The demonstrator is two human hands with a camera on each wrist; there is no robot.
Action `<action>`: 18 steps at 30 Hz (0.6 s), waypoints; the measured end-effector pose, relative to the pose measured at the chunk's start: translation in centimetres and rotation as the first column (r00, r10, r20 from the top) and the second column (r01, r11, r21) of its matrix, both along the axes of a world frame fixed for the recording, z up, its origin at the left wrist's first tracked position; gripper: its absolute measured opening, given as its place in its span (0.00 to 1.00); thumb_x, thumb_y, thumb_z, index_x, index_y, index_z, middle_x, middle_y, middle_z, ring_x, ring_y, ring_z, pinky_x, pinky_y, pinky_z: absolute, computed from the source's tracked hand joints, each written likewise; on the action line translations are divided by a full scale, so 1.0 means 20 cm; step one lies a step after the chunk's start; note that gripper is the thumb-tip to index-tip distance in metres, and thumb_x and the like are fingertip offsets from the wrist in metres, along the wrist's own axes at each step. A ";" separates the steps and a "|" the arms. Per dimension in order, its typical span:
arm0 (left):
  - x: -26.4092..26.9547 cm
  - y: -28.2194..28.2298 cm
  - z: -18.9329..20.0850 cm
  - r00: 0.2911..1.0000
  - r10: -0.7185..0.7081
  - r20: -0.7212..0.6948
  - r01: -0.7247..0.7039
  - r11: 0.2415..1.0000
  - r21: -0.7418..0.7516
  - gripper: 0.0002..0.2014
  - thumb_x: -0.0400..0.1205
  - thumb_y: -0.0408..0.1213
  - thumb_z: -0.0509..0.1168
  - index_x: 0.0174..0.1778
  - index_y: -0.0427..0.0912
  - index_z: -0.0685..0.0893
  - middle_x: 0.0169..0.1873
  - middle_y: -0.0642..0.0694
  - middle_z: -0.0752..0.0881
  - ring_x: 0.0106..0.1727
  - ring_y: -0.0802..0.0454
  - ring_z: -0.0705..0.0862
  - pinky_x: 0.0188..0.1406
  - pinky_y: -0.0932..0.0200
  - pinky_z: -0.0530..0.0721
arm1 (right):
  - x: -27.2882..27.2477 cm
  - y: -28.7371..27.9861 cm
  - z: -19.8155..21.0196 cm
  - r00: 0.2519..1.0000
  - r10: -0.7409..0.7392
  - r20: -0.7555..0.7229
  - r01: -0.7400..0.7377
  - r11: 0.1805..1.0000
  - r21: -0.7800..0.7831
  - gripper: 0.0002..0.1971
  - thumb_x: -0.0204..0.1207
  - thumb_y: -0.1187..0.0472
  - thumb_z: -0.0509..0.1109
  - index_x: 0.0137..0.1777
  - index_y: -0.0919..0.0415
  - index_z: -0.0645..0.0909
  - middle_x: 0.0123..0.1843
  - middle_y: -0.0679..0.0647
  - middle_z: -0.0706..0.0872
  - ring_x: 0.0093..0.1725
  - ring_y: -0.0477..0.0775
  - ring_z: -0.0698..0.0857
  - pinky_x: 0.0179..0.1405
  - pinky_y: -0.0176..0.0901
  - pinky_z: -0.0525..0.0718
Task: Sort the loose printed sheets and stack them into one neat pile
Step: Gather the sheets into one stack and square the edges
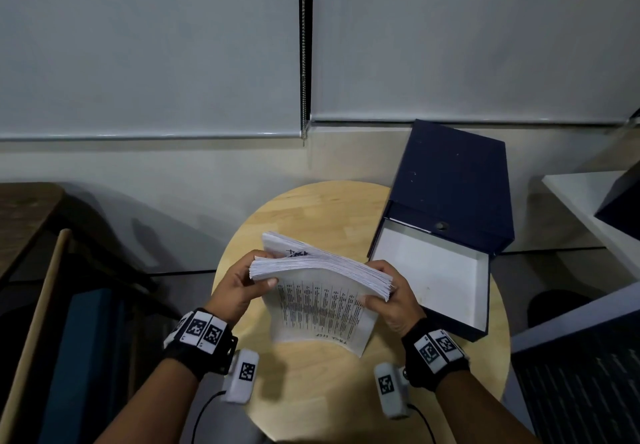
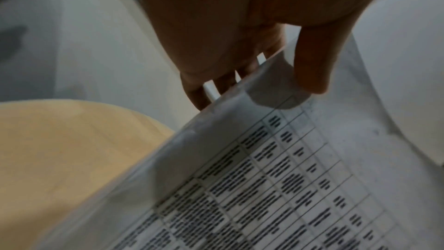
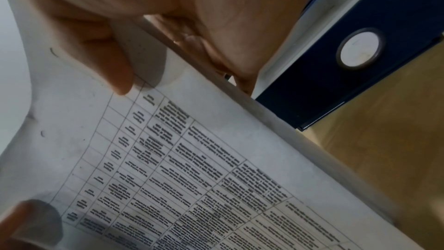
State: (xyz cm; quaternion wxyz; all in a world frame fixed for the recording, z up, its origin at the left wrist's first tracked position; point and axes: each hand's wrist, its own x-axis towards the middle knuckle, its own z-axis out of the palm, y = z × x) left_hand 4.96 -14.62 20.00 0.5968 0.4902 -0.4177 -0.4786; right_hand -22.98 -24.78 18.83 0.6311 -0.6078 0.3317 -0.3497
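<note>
A thick stack of printed sheets (image 1: 322,291) stands on its lower edge above the round wooden table (image 1: 311,391), bowed toward me, with a printed table on its near face. My left hand (image 1: 239,287) grips the stack's left side, thumb on the near face, fingers behind. My right hand (image 1: 391,301) grips the right side the same way. In the left wrist view the thumb (image 2: 310,64) presses the printed sheet (image 2: 288,187). In the right wrist view the thumb (image 3: 105,60) lies on the printed page (image 3: 192,168). A few sheets at the back stick up past the rest.
An open dark blue box file (image 1: 446,229) with a white inside sits on the table's right part, its lid leaning on the wall; it also shows in the right wrist view as the blue box (image 3: 360,64). A wooden bench (image 1: 31,235) stands left, white shelving (image 1: 595,208) right.
</note>
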 end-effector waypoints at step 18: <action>0.00 -0.06 -0.03 0.997 0.077 -0.021 -0.077 0.997 0.018 0.34 0.60 0.37 0.80 0.54 0.56 0.68 0.77 0.52 0.70 0.76 0.56 0.69 0.72 0.55 0.72 | 0.03 -0.01 0.02 0.997 -0.046 -0.063 0.048 0.998 0.041 0.16 0.61 0.70 0.69 0.50 0.61 0.83 0.42 0.48 0.91 0.49 0.49 0.88 0.49 0.38 0.83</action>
